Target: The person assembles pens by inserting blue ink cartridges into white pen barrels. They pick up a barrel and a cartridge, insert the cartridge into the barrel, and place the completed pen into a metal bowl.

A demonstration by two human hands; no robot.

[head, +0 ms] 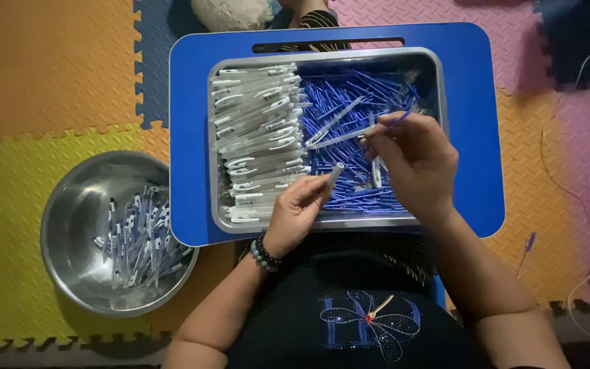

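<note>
My left hand (300, 208) holds a clear pen barrel (333, 173), its open end pointing up and to the right, over the near edge of a steel tray (440, 82). My right hand (414, 160) pinches a thin blue refill (396, 121) between thumb and fingers above the tray's right half. The tray holds a stack of white-and-clear pen barrels (257, 137) on its left side and a heap of blue refills (356, 102) on its right side. It rests on a blue lap table (189, 137).
A round steel bowl (76, 219) with several assembled pens (138, 236) sits on the foam floor mat at the left. A loose blue pen (527, 249) and white cables (582, 205) lie on the mat at the right. Papers are at the far right edge.
</note>
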